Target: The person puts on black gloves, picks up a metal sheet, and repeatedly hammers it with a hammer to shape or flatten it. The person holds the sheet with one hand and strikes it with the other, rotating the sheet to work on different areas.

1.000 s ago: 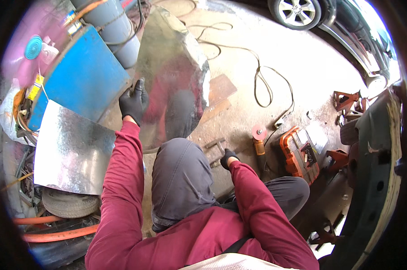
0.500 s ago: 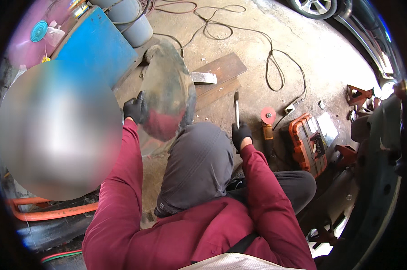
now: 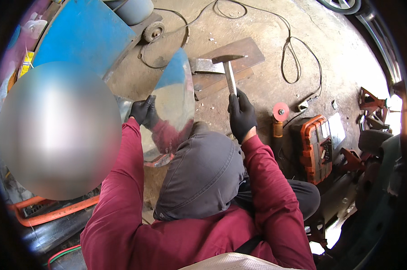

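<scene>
My left hand (image 3: pixel 142 110), in a black glove, grips a thin, curved, shiny metal sheet (image 3: pixel 172 83) held tilted on edge left of my grey-trousered knee (image 3: pixel 196 175). My right hand (image 3: pixel 242 112), also gloved, is closed round the handle of a hammer (image 3: pixel 231 77), held with its narrow head uppermost, to the right of the sheet. Beyond them a short pale metal piece (image 3: pixel 205 66) lies on brown boards (image 3: pixel 250 49). An angle grinder with a pink disc (image 3: pixel 281 112) stands right of my right hand.
An orange toolbox (image 3: pixel 314 146), red jack stands (image 3: pixel 370 101) and looped cables (image 3: pixel 293 58) are on the right. A car wheel (image 3: pixel 340 5) shows top right. A blue panel (image 3: pixel 82 31), grey cylinder (image 3: pixel 131 10) and orange tube (image 3: pixel 59 217) are on the left, partly behind a blurred patch.
My right hand has lifted the hammer from low beside my knee to upright and farther forward. The sheet in my left hand has turned and narrowed in view, uncovering the boards.
</scene>
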`<state>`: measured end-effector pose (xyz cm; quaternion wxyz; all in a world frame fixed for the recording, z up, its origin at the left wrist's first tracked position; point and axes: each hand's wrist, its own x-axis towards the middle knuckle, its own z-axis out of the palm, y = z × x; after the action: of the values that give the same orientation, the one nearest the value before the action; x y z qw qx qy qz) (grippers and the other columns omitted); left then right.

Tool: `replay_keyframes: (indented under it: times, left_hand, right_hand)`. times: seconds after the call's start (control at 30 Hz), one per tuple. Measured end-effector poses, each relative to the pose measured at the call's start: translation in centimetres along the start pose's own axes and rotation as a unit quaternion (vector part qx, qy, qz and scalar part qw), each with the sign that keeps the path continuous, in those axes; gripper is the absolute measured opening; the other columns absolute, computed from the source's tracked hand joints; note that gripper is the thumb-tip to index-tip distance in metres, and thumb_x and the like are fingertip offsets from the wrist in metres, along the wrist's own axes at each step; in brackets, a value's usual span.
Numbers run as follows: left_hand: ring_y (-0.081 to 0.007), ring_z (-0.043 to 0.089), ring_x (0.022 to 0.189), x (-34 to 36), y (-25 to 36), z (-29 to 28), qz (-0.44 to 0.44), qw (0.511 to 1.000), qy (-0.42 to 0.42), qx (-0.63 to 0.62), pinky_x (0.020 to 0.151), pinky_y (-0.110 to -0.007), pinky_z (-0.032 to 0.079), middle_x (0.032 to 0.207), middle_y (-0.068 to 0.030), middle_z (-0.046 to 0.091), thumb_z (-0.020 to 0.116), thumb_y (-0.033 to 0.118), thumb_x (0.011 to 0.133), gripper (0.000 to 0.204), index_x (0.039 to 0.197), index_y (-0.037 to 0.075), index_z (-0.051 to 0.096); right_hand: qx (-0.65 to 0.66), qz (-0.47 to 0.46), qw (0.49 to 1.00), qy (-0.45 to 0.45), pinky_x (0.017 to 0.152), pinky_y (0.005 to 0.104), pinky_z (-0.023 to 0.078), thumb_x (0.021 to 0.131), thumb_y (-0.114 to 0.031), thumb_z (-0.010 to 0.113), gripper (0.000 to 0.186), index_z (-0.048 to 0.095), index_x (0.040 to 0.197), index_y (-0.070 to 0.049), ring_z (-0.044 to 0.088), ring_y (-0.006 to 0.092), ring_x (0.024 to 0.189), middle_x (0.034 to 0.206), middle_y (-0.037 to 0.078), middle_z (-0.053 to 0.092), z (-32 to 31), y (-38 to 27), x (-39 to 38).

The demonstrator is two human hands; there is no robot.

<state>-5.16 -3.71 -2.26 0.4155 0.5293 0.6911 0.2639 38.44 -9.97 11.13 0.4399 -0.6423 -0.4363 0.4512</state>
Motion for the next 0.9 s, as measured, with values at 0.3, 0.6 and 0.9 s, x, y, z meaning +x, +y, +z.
replay_keyframes:
  times: [0.3, 0.6, 0.9]
  left_hand:
    - [-0.0139, 0.058, 0.079, 2.0, -1.9, 1.8, -0.093, 0.991, -0.076, 0.066, 0.077, -0.036, 0.051, 0.081, -0.0079, 0.072, 0.066, 0.064, 0.104, 0.069, 0.098, -0.004, 0.079]
    - [-0.0141, 0.054, 0.073, 1.9, -3.0, 3.0, -0.067, 0.994, -0.069, 0.052, 0.072, -0.036, 0.049, 0.075, -0.0034, 0.068, 0.066, 0.064, 0.104, 0.069, 0.088, -0.002, 0.077]
    - [-0.0147, 0.056, 0.07, 2.8, -1.9, 2.8, -0.072, 0.995, -0.07, 0.026, 0.068, -0.038, 0.05, 0.07, -0.0046, 0.066, 0.065, 0.069, 0.102, 0.076, 0.081, -0.004, 0.074]
  right_hand:
    - [-0.108, -0.08, 0.989, -0.059, 0.075, 0.0415, 0.058, 0.112, -0.023, 0.06, 0.049, 0.054, 0.16, -0.017, 0.074, 0.0285, 0.079, 0.09, 0.022, 0.073, 2.5, -2.6, 2.4]
    - [-0.113, -0.219, 0.969, -0.002, 0.096, 0.0393, 0.058, 0.109, -0.006, 0.059, 0.049, 0.053, 0.158, -0.003, 0.074, 0.0383, 0.121, 0.137, 0.029, 0.07, 2.9, -7.2, 2.9]
    - [-0.193, -0.211, 0.958, -0.019, 0.09, 0.0445, 0.06, 0.11, -0.011, 0.058, 0.046, 0.056, 0.156, -0.01, 0.073, 0.0445, 0.115, 0.128, 0.032, 0.07, 3.2, -8.1, 4.7]
